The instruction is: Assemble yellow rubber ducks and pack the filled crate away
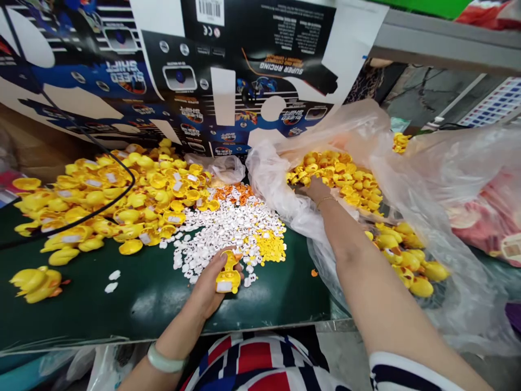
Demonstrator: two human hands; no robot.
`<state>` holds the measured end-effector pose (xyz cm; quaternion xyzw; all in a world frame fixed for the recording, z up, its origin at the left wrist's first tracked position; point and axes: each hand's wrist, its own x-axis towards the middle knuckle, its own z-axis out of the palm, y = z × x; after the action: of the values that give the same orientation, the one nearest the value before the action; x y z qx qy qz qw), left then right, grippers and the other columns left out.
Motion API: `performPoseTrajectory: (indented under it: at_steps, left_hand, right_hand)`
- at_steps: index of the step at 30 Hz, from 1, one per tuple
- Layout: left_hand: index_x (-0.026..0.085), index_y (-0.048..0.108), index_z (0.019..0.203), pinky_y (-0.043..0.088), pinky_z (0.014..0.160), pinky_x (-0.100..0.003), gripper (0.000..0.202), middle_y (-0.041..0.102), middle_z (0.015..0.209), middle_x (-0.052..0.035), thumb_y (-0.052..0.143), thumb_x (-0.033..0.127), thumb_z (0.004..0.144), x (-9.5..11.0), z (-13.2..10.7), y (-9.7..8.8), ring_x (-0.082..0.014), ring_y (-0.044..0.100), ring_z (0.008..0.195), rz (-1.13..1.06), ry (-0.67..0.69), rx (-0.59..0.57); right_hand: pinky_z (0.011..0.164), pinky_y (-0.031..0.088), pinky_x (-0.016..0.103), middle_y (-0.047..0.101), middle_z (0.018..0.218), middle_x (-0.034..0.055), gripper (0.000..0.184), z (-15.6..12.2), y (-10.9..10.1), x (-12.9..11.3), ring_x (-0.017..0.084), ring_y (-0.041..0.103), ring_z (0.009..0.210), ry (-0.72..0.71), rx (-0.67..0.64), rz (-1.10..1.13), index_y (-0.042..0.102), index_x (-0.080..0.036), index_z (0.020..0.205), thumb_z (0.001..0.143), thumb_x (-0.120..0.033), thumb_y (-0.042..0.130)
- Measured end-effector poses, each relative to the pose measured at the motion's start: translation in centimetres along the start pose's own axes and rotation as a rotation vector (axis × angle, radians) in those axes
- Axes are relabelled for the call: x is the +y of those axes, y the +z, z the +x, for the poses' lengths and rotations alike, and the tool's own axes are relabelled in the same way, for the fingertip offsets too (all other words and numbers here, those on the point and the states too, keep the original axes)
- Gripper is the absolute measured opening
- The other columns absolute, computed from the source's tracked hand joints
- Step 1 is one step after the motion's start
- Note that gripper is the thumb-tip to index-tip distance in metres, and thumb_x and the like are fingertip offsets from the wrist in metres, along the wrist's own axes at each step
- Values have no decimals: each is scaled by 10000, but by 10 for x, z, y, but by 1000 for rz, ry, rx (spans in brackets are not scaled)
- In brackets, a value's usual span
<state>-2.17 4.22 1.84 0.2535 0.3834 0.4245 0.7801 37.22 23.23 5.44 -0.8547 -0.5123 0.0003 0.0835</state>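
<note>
Holding a yellow duck shell (228,278) just below the middle of the frame, the left hand (209,283) has its thumb and fingers curled closed about it, the hollow side facing up with a white label near the lower end and an orange beak near the top. To the right of centre, the right hand (319,190) reaches into a clear plastic bag (268,176) among yellow parts (358,187); its fingertips are hidden there, so I cannot tell how far open it is or whether it grips anything.

Just beyond the left hand, white pieces (199,247) spread across the green worktop (154,309), with yellow discs (269,248) at their right side and orange pieces (234,193) at their far edge. A large heap of duck shells (134,217) fills the left of the frame, crossed by a black cable (129,190). At lower left lie yellow ducks (38,283), with two white pieces (113,281) to their right. Printed cardboard (191,92) stands upright along the top, behind the heap.
</note>
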Motion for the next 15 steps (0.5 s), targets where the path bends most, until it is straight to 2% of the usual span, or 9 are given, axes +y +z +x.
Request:
performPoseTrajectory:
  at_steps: [5, 8, 11, 13, 15]
  left_hand:
    - [185, 504, 1219, 505, 577, -284, 491, 668, 775, -67, 672, 437, 833, 1, 0, 2, -205, 655, 649, 7, -9, -7]
    - [186, 516, 1206, 506, 588, -279, 488, 673, 779, -70, 684, 439, 824, 1, -2, 3, -198, 655, 647, 8, -9, -17]
    - [187, 518, 1217, 503, 589, -277, 499, 675, 782, -71, 686, 445, 825, 0, -3, 3, -198, 656, 651, 9, -7, -17]
    - [187, 517, 1222, 501, 591, -277, 496, 674, 786, -71, 681, 445, 831, -1, -3, 2, -195, 654, 653, 4, -5, -14]
    - [190, 516, 1221, 503, 594, -282, 490, 674, 794, -70, 677, 446, 835, -1, -2, 2, -196, 654, 657, -3, -10, -12]
  right_hand:
    - [872, 442, 352, 640, 1143, 227, 429, -7, 7, 10, 266, 630, 1080, 60, -39, -4, 468, -49, 1285, 976, -347, 475]
    - [896, 455, 372, 610, 1208, 234, 533, -8, 7, 12, 303, 612, 1132, 89, -9, -15, 432, -68, 1313, 952, -455, 494]
    - [910, 464, 384, 510, 1342, 251, 683, -3, 8, 4, 328, 581, 1185, 94, 28, -24, 363, -97, 1379, 913, -576, 505]
    - [892, 471, 389, 485, 1360, 260, 699, 2, 9, -4, 334, 586, 1174, 101, 27, -31, 340, -105, 1400, 906, -563, 527]
    - [869, 476, 392, 519, 1318, 264, 656, 7, 10, -9, 329, 602, 1141, 107, 2, -44, 332, -93, 1405, 920, -484, 537]
